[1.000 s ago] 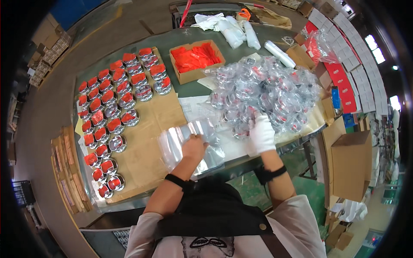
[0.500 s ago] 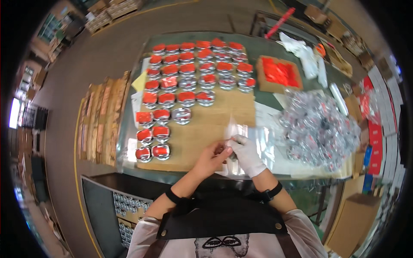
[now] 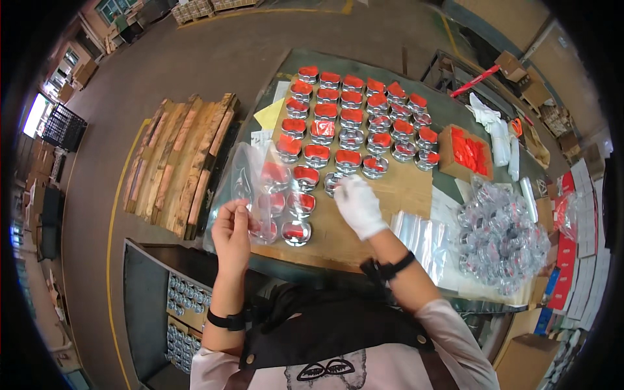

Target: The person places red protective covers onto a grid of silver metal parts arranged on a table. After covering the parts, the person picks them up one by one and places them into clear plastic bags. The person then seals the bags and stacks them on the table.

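My left hand [image 3: 233,234], bare, pinches a clear plastic bag [image 3: 243,185] that hangs upright over the left-hand pistons. My right hand [image 3: 359,203], in a white glove, has its fingers at a shiny metal piston [image 3: 330,182] on the cardboard; that piston shows no red packet, and the hand hides part of it. Around it stand rows of similar pistons, most with a red packet on top, such as one piston [image 3: 305,177] just to its left. Flat clear bags [image 3: 421,235] lie in a stack right of my right hand.
Wrapped pistons [image 3: 500,237] are heaped at the right of the table. Behind them stands a carton [image 3: 448,153] of red packets [image 3: 469,151]. Wooden pallets [image 3: 175,166] lean left of the table; below, a dark cabinet [image 3: 133,286] holds more pistons.
My hands were together over the bag stack and have parted. The left moved left with a clear bag; the right moved up and left to a piston. The view has turned.
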`<state>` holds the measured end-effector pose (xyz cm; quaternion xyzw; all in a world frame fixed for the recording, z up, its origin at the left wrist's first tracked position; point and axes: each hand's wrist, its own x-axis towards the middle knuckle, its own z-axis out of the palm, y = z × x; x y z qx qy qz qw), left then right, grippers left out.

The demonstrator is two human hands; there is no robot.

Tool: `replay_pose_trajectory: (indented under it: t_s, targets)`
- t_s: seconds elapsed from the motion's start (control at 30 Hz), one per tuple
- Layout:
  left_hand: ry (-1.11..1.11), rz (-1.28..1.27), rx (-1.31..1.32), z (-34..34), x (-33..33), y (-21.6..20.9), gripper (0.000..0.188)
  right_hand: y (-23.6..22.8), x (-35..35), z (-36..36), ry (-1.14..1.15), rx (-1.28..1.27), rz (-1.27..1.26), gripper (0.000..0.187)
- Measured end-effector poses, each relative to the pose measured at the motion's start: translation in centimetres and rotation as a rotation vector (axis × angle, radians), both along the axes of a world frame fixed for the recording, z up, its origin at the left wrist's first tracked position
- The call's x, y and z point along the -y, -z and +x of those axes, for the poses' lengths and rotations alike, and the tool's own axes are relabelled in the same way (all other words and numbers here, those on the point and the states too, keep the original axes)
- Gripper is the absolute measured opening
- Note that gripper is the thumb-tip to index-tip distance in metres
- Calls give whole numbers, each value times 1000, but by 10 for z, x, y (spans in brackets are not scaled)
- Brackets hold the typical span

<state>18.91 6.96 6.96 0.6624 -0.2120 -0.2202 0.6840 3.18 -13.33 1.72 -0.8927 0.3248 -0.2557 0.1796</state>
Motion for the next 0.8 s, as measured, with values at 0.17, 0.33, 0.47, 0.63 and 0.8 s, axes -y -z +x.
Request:
replay_pose_trajectory:
  t_s: [0.17, 0.33, 0.47, 0.63, 0.8]
  targets:
    - [82, 362, 472, 0, 42, -47, 13, 49, 11, 27, -106, -391, -235, 17]
    - [462, 530, 799, -35, 121, 46, 27, 34, 52, -36, 126, -343, 160, 22]
    - [720, 469, 812, -87, 122, 120, 23, -4, 34, -90, 264, 400, 1093, 27]
    - [796, 529, -317, -111, 116, 151, 32, 87, -29, -103, 191, 341, 514, 25]
    - [554, 234, 660, -106, 106, 112, 24, 48, -67, -91, 150, -311, 193, 31]
